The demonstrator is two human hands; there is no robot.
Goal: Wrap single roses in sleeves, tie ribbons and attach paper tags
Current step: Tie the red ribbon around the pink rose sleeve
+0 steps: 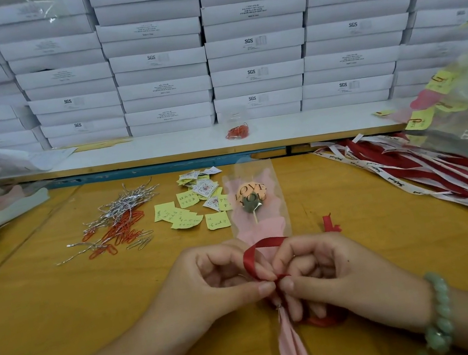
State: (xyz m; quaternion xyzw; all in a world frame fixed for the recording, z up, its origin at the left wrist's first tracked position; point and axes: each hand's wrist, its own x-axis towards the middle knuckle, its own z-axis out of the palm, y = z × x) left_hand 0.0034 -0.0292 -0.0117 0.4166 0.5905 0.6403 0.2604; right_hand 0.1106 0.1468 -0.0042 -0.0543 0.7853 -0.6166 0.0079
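One rose in a clear pink-lined plastic sleeve (257, 201) lies on the yellow wooden table (60, 301). The left hand (225, 276) and right hand (320, 265) both pinch one red satin ribbon (251, 260) looped over its gathered neck.

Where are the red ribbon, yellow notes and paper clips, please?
red ribbon (266, 243): head view, loop's arch.
yellow notes (218, 220): head view, nearest note's middle.
paper clips (126, 227): head view, red heap's middle.

Packing workshop: stacked white boxes (253, 44) (SGS-marked) behind wooden workbench (60, 301).
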